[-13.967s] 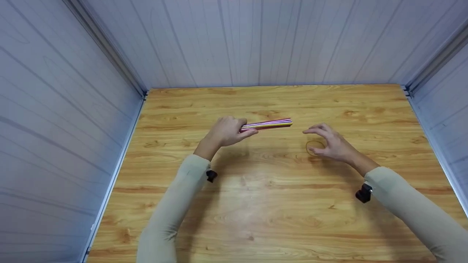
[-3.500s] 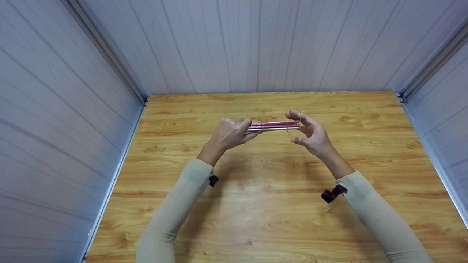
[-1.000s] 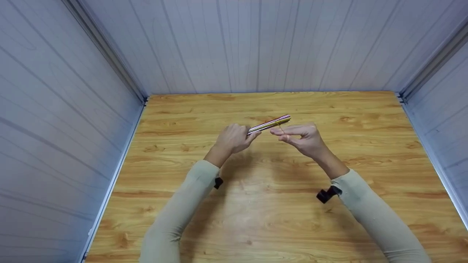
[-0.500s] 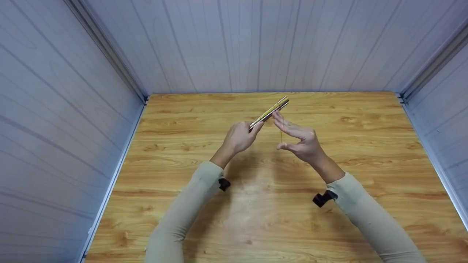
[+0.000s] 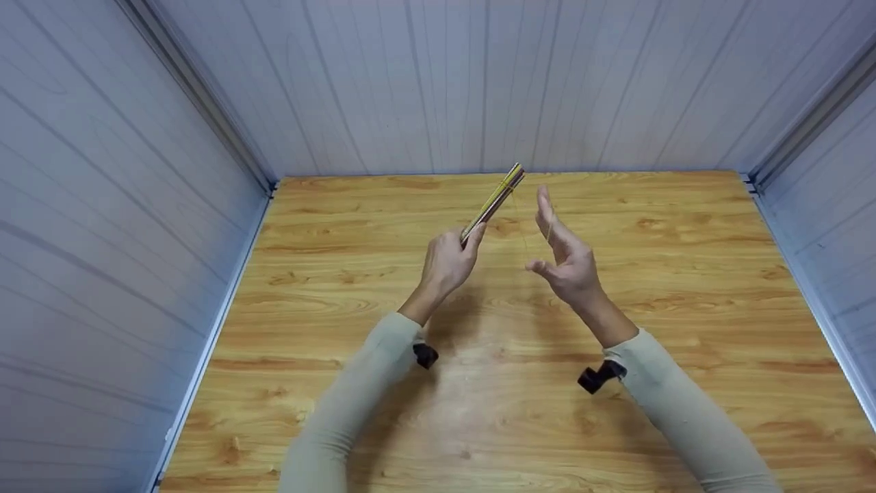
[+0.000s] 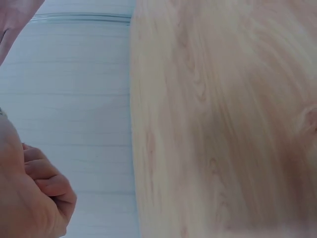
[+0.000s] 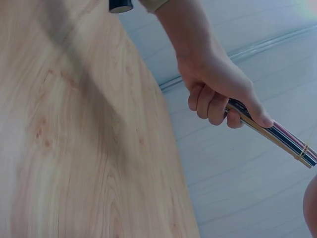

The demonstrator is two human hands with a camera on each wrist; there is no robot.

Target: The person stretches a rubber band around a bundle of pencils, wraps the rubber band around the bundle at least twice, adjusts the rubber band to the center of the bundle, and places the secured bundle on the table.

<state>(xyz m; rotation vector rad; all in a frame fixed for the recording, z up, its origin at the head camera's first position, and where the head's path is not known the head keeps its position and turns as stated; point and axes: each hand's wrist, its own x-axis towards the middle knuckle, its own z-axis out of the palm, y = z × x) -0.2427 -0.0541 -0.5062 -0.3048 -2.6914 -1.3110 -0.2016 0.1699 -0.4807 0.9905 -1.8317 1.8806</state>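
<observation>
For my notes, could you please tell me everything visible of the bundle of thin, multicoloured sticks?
The bundle of thin, multicoloured sticks shows yellow, pink and dark tones, like pencils. The left hand grips it above the brown wood-grain table, free end slanting forward and right. A thin yellowish elastic band wraps it near that end.

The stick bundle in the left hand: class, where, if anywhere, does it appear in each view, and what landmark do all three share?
Head: the stick bundle slants up rightward from the left hand, just above and right of centre.
Left wrist: it cannot be made out.
Right wrist: right side, sloping down to the edge.
Shared landmark: wood-grain tabletop.
</observation>
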